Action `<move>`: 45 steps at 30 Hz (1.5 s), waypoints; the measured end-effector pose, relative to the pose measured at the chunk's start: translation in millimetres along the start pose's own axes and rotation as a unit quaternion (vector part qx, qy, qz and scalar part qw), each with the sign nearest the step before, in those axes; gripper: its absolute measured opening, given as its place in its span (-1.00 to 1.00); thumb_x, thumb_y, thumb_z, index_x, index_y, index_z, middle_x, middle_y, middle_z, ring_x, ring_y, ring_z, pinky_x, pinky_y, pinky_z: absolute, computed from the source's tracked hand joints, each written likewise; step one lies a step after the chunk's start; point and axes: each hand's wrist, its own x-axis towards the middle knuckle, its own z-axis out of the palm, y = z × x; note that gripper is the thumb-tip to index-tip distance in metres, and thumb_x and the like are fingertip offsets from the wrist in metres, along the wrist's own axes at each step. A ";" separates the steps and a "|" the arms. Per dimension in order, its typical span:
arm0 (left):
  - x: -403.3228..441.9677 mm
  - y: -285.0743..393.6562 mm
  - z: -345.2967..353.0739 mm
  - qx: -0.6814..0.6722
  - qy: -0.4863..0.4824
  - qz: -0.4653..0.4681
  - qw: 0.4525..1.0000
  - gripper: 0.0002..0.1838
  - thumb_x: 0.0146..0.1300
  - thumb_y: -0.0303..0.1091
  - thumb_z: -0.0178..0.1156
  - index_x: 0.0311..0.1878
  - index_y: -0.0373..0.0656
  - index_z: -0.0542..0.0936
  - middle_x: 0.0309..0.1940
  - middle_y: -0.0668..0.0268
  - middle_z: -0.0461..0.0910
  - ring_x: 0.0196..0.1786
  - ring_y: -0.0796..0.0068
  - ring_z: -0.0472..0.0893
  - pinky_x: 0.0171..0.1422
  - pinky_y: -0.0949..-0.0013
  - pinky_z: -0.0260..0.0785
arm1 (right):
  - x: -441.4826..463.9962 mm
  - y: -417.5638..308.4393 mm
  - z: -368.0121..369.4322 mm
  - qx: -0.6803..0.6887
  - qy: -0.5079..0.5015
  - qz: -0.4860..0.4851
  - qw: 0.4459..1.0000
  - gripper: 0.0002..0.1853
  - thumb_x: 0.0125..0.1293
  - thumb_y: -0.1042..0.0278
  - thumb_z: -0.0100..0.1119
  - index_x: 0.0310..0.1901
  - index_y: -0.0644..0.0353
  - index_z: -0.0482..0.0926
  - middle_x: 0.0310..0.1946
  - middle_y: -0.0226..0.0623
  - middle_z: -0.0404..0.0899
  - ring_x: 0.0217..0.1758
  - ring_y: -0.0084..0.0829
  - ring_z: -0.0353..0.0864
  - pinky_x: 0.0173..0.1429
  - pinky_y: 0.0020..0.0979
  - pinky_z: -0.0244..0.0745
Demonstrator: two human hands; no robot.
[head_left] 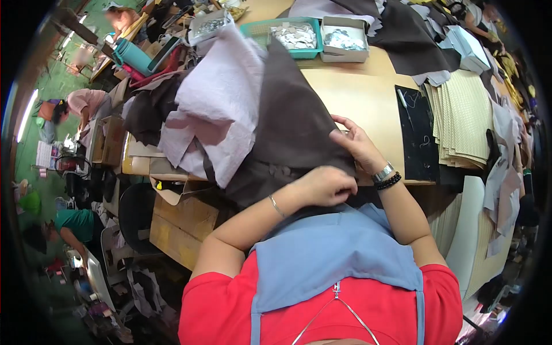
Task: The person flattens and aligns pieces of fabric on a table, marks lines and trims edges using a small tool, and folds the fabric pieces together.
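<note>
A large dark brown piece of leather-like material [293, 109] rises in front of me over the table edge, its pale backing [221, 98] folded out at the left. My right hand [357, 145], wearing a watch and dark beads, is at the right edge of this piece, thumb and fingers closed on it. Just below and to the left, my left hand [329, 187] lies against the lower part of the material near my apron. Its fingers are curled in, and what they hold, if anything, is hidden.
Behind the material stand a teal basket [247, 29] and a grey box of small metal pieces [345, 54]. At the right are a black mat [417, 152] with a white pen and a stack of cream sheets [466, 123]. A teal bottle [132, 54] stands left; co-workers sit beyond.
</note>
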 end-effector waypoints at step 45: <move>-52.4 -56.0 -158.9 0.529 0.296 -0.350 0.714 -0.66 0.20 -0.09 0.32 -0.07 -0.11 0.66 0.19 0.26 0.58 0.14 0.19 0.61 0.35 -0.10 0.16 | -46.7 -16.4 -56.7 -0.483 0.184 -0.191 0.834 -0.78 -0.01 0.63 0.27 -0.27 0.22 0.56 -0.41 -0.15 0.61 -0.31 -0.14 0.62 -0.19 -0.24 0.51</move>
